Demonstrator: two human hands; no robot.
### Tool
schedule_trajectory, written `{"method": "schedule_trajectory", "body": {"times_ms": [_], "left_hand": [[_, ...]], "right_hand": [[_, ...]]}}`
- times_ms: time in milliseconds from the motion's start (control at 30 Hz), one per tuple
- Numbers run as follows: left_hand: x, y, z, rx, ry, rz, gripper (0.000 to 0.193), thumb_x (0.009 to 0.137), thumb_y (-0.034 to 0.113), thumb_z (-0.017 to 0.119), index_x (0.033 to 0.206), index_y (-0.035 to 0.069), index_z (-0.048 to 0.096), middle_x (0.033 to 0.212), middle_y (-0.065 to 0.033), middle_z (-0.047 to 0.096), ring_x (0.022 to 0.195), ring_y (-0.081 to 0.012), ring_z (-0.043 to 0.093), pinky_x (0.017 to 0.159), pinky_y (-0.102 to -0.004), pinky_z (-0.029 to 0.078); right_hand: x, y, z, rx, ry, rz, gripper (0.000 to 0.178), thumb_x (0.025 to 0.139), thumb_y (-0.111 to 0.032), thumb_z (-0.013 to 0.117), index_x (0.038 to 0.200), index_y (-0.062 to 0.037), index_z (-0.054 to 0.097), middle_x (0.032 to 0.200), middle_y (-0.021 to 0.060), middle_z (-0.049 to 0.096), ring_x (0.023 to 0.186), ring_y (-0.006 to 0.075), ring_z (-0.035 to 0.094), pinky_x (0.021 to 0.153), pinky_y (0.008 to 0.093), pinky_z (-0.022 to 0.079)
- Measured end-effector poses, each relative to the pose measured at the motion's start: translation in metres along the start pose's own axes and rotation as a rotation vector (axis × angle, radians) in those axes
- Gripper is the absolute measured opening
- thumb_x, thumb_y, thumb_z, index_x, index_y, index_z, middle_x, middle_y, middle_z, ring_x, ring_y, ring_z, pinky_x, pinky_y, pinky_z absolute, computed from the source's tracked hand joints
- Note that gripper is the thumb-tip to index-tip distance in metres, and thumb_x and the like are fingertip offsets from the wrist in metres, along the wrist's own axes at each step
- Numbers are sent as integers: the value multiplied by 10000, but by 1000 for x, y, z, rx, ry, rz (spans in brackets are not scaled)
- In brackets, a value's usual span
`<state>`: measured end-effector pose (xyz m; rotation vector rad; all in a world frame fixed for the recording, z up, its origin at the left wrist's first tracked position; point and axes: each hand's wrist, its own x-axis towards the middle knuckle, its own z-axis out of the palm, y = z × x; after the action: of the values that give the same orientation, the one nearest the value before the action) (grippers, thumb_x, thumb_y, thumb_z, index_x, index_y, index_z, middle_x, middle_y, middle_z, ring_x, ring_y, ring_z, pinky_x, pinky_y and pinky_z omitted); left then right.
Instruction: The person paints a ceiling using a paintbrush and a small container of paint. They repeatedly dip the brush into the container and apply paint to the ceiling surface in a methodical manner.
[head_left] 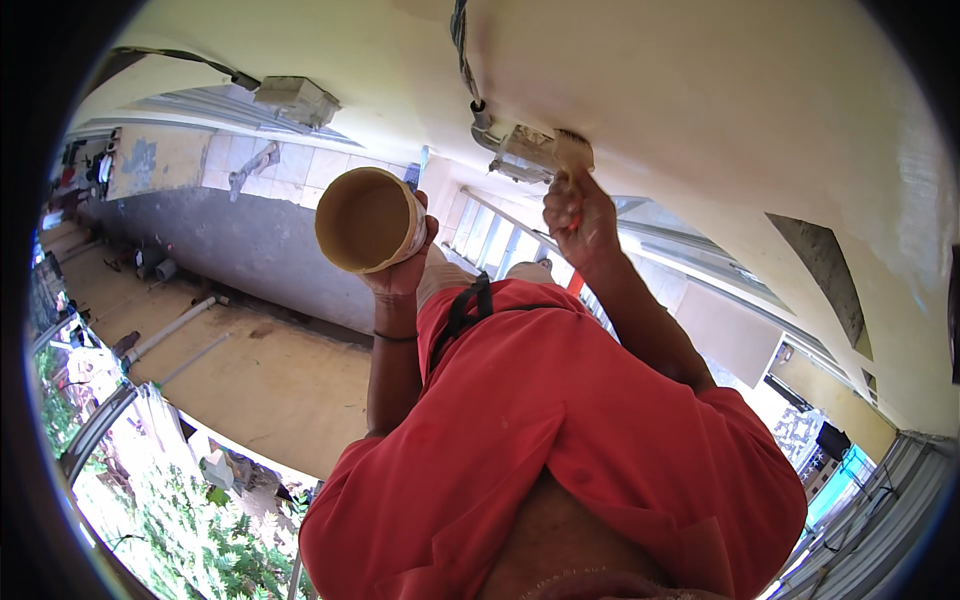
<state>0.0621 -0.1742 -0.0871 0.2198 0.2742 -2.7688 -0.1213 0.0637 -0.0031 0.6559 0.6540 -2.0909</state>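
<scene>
Pinching a flat cream-coloured brush (573, 152), right hand (582, 218) is holding it beside a translucent boxy plastic fixture (524, 153) on the pale cream wall (700, 110) | left hand (402, 276) is cupping a round yellowish plastic tub (413, 222) | judged best: light strokes along the fixture's edge, tub level.

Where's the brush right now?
Head view, above and right of centre: the brush is held in the right hand, just right of a boxy fixture.
</scene>
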Motion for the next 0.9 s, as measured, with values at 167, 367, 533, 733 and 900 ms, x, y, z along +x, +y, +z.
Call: {"method": "schedule_trajectory", "body": {"times_ms": [167,367,533,733,900], "left_hand": [[4,-5,1,8,-99,-51,719,960,552,747,1540,164,576,1571,-172,545,1516,-436,430,1168,-636,448],[-7,6,-13,-10,-116,-21,749,960,553,761,1569,174,545,1601,-174,522,1537,-451,410,1191,-653,421],[-10,10,-16,-12,-130,-10,776,948,544,777,1583,176,527,1603,-184,511,1543,-450,398,1201,-652,410],[-10,2,-14,-18,-29,42,791,935,622,741,1573,199,539,1573,-166,542,1469,-465,465,1103,-625,456],[-9,-1,-10,50,72,94,821,942,766,649,1565,242,549,1523,-124,613,1373,-493,572,960,-601,522]], "right_hand": [[-6,-44,44,389,-295,91,220,1161,-121,494,1031,45,558,759,24,516,583,107,500,517,261,488],[-89,-34,71,67,-413,14,432,1213,-322,395,1210,60,595,763,27,516,537,110,519,489,276,516],[-125,-9,43,-523,-134,-219,505,1186,-431,463,1202,48,625,697,30,516,482,106,463,453,256,427],[-60,4,2,-634,-60,-12,283,1141,-276,599,1128,7,599,786,58,635,469,80,502,456,235,424],[-7,25,21,-235,-32,68,287,1147,-245,547,1157,36,609,785,54,636,521,91,514,474,245,417]]}}
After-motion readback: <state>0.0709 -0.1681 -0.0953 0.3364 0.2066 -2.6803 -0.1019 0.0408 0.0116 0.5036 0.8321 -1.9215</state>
